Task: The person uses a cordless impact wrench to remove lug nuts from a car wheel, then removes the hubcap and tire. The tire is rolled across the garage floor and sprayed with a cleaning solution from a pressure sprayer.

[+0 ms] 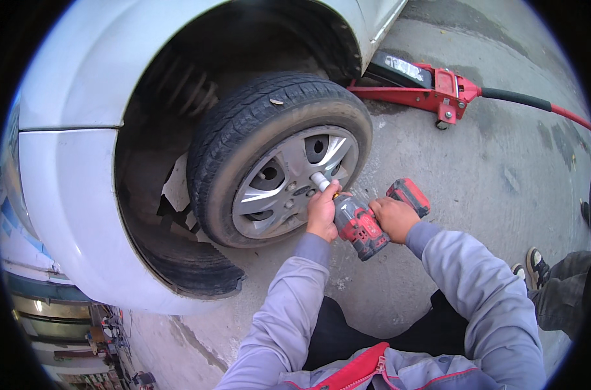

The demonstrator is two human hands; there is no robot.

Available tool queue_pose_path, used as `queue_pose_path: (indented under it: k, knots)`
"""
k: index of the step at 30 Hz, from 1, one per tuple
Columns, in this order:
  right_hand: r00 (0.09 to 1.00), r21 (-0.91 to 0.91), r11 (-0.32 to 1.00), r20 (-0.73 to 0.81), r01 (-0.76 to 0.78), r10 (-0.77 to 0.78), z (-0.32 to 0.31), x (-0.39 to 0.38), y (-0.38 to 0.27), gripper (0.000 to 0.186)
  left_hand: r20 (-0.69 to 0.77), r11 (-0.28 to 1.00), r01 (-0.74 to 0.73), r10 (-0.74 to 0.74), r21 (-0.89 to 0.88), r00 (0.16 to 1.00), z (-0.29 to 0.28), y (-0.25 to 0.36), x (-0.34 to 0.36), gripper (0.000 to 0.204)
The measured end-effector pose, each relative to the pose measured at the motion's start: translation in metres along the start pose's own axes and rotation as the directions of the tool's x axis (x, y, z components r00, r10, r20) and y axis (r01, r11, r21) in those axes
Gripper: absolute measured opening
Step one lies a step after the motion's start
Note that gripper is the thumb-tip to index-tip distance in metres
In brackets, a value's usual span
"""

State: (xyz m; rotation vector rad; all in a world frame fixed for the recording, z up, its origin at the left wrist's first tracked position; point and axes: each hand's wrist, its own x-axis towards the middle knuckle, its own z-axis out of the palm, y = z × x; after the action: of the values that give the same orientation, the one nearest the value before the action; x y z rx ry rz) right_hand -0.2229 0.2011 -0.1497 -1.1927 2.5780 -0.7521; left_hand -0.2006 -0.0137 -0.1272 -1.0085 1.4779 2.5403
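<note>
My left hand (323,218) is closed round the front of a red, grey and black cordless impact wrench (362,229), just behind its pale socket (319,181). The socket's end is at a lug position near the middle of a silver five-spoke wheel cover (264,195); whether it is seated on a nut I cannot tell. My right hand (390,214) grips the wrench's handle, below the red-and-black battery (407,195). The wheel's tyre (223,146) sits at the open wheel arch of a white car (68,169), partly outside it.
A red floor jack (448,91) with a long handle (516,99) reaches under the car at upper right. Another person's legs and shoes (539,270) are at the right edge. Tools and clutter (97,335) lie at lower left on the concrete floor (490,169).
</note>
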Motion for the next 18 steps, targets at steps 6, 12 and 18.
queue_pose_path:
  k: [6, 12, 18]
  knots:
    - [0.999, -0.034, 0.999, -0.025, -0.031, 0.03, -0.002, -0.006, 0.002, 0.02, -0.001, 0.999, -0.031, 0.031, -0.016, 1.0, 0.002, -0.007, 0.001, 0.022]
    - [0.999, -0.034, 0.999, -0.043, -0.008, 0.007, 0.002, -0.013, -0.003, 0.026, 0.036, 1.0, 0.014, -0.013, -0.02, 0.999, -0.004, -0.012, -0.003, 0.022]
    - [0.997, -0.029, 0.999, 0.057, -0.045, 0.046, -0.002, -0.03, -0.009, 0.034, 0.077, 0.991, 0.128, -0.125, -0.03, 0.989, -0.014, -0.031, 0.001, 0.03]
